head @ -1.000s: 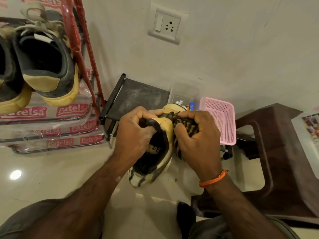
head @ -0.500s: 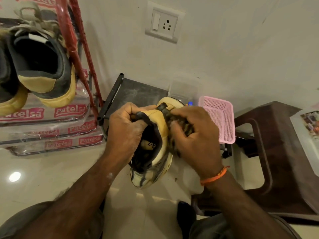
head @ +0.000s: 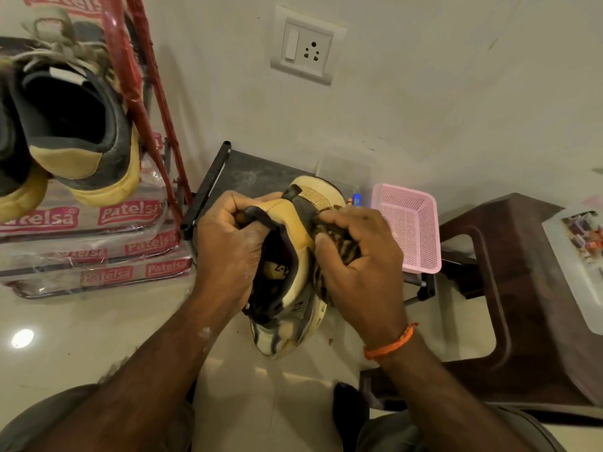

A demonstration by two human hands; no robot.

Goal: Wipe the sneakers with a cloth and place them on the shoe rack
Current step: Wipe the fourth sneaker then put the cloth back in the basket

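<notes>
A tan and black sneaker [head: 290, 288] hangs in mid-air over the floor, tilted with its opening towards me. My left hand [head: 228, 249] grips its collar, fingers curled into the opening. My right hand [head: 362, 265] holds a dark striped cloth [head: 339, 252] bunched against the sneaker's right side. Two more sneakers [head: 81, 132] with tan heels sit on the red shoe rack [head: 137, 89] at the upper left, heels towards me.
Wrapped Patelsa packs [head: 98, 252] lie stacked under the rack. A low black stand [head: 208, 187] sits by the wall with a pink basket [head: 411, 230] beside it. A dark brown plastic stool [head: 522, 288] stands at the right. A wall socket [head: 306, 47] is above.
The sneaker and both hands have shifted slightly; my right hand has rubbed the cloth along the shoe's side. The grips are unchanged.
</notes>
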